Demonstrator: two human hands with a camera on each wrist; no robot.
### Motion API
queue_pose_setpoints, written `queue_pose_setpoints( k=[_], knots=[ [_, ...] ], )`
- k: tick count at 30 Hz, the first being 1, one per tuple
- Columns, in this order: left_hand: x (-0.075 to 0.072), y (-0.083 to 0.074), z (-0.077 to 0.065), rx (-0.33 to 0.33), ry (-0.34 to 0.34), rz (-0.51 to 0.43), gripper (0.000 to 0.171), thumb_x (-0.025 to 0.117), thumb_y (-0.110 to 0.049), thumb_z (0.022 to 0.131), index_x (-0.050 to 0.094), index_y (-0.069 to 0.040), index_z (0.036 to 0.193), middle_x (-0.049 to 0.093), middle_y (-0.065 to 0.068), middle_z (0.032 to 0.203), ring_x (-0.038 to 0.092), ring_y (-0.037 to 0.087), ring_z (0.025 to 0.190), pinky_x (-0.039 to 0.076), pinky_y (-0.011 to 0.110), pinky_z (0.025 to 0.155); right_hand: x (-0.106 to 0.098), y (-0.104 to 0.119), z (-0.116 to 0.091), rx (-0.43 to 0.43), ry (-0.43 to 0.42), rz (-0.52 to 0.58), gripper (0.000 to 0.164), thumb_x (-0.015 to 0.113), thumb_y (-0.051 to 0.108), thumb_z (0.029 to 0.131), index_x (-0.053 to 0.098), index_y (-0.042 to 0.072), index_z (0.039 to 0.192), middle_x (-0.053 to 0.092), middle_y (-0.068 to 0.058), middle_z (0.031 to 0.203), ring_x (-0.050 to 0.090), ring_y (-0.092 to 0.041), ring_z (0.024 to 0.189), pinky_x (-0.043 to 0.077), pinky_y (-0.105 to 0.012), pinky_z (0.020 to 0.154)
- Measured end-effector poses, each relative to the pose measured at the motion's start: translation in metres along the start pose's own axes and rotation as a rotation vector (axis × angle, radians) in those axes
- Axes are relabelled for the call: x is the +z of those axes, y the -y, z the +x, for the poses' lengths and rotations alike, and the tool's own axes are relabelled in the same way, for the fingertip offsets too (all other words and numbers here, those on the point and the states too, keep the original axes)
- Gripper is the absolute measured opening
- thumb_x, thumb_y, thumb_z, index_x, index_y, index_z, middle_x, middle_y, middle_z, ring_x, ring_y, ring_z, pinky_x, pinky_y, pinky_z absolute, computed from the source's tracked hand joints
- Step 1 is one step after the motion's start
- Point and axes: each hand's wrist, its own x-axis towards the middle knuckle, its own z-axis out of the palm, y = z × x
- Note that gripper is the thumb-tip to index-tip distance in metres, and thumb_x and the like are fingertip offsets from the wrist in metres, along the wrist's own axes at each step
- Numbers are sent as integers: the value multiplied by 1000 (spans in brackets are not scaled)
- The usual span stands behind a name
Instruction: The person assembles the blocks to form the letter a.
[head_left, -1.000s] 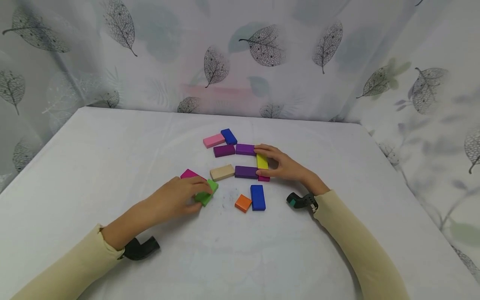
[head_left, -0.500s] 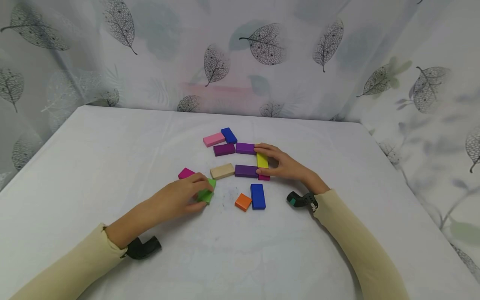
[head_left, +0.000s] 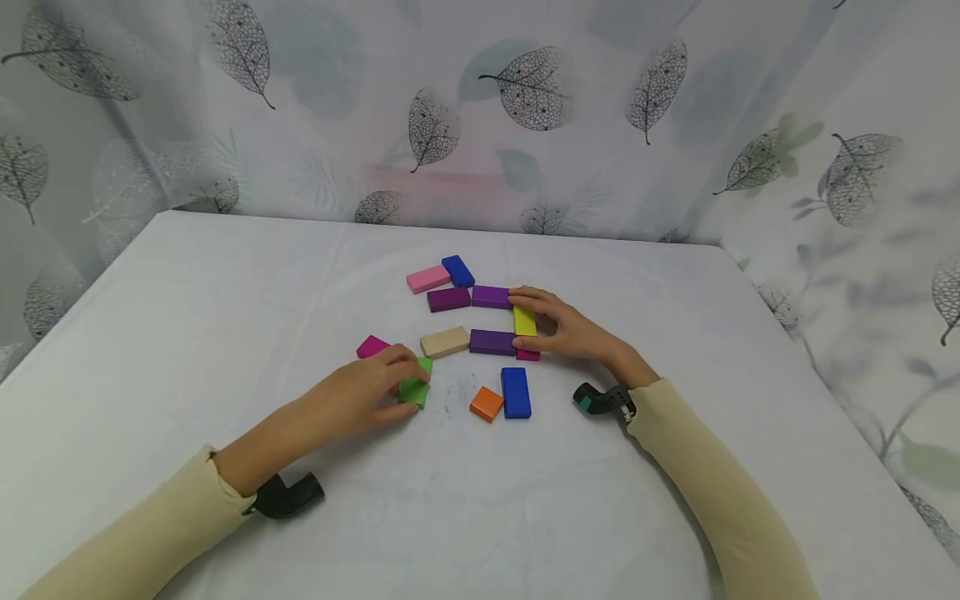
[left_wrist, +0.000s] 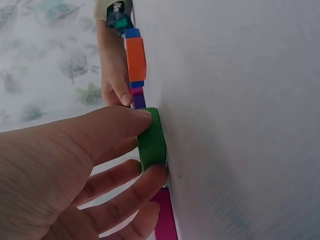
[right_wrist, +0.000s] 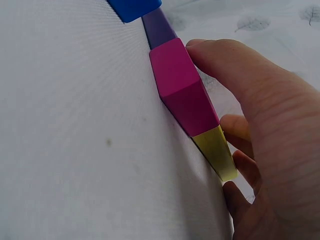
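In the head view my left hand (head_left: 363, 387) pinches a green block (head_left: 420, 382). In the left wrist view the thumb lies at one end of the green block and curled fingers at the other. A magenta block (head_left: 372, 346) lies just beyond that hand. My right hand (head_left: 566, 329) rests spread over the right end of an arrangement of blocks. Its thumb is at the magenta block (right_wrist: 182, 85), and its fingertips reach the far purple block (head_left: 491, 297). Between thumb and fingers lies a yellow block (head_left: 525, 321).
A tan block (head_left: 445, 342) meets a dark purple block (head_left: 492, 342) end to end. Farther back lie a plum block (head_left: 448, 300), a pink block (head_left: 428, 279) and a blue block (head_left: 457, 271). Nearer are an orange block (head_left: 487, 404) and another blue block (head_left: 516, 392). All lie on a white-covered table (head_left: 480, 517).
My left hand has shifted slightly right and turned the green block a little more upright in the head view. The magenta block near it moved slightly left. My right hand has stayed put.
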Motion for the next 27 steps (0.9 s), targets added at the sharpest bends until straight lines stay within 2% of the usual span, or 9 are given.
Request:
queue_pose_setpoints(
  k=[6,11,17,23,27],
  knots=[
    [-1,0,-1,-15,10,10,32,76,-19,84,68,-10,114,59,7,113,63,13,85,57,26,73,0,-1,0,2,2,5,69,73,22,88,41,10,148,27,-10,158,18,-31,147,16,-57,116],
    [-4,2,-1,6,9,46,33,77,-23,84,68,-12,114,61,6,112,64,15,90,57,30,76,1,-1,0,-2,3,17,69,73,21,88,41,9,148,27,-10,158,18,-31,147,16,-57,116],
    [-12,9,-2,44,-75,66,24,76,-24,85,71,-12,105,64,3,106,63,17,92,55,34,80,1,-1,0,-3,7,10,69,73,21,88,41,9,148,27,-10,158,18,-31,147,16,-56,116],
    [-17,21,0,-19,-172,81,18,75,-21,84,72,-10,99,65,4,103,63,21,93,55,39,81,0,0,0,-7,-2,2,69,73,20,88,41,8,148,27,-11,158,19,-31,147,17,-55,117],
    [-17,29,-2,-84,-187,84,23,75,-21,83,72,-9,103,64,7,106,61,26,95,53,43,81,0,1,0,-4,0,6,69,73,20,88,41,8,148,28,-11,158,19,-31,147,17,-55,117]
  ],
)
